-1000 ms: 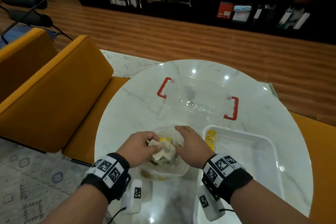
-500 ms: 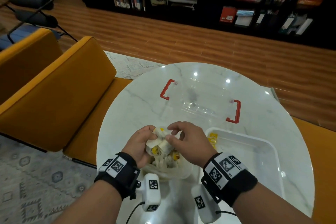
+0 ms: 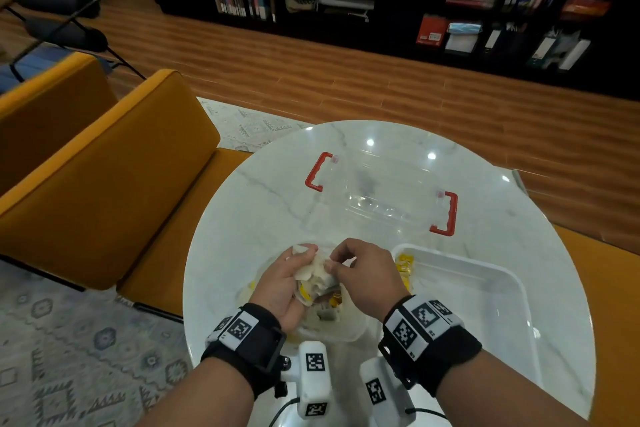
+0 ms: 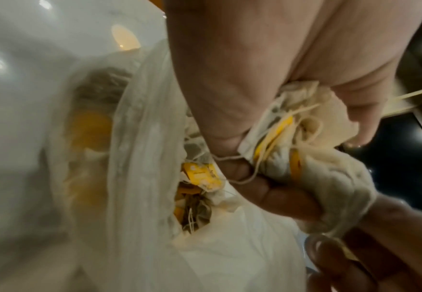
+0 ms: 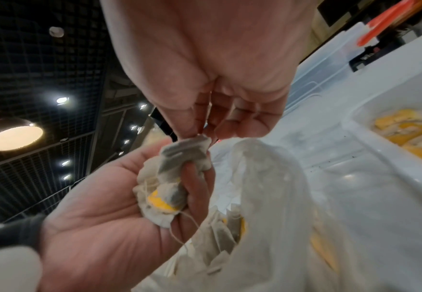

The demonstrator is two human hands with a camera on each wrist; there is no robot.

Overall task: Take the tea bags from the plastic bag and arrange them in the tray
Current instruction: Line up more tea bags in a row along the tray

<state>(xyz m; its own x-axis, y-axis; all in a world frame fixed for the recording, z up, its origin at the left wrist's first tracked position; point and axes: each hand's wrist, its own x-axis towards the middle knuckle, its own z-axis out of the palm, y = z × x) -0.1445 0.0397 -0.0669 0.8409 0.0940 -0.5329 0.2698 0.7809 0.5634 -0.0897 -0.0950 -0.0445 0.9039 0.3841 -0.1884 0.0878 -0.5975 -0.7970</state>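
Your left hand [image 5: 109, 199] is curled round a clump of tea bags [image 5: 162, 189] at frame centre, above the plastic bag [image 5: 267, 197]. Your right hand [image 5: 204, 69] pinches one; tangled strings could drag others out short of the tray [image 3: 478, 274].

Both hands came up out of the plastic bag [image 3: 332, 326] since a second ago. Left hand [image 3: 282, 282] now cups a clump of tea bags [image 3: 313, 276] above it. Right hand [image 3: 363, 274] moved from inside the bag to pinching one tea bag's top edge.
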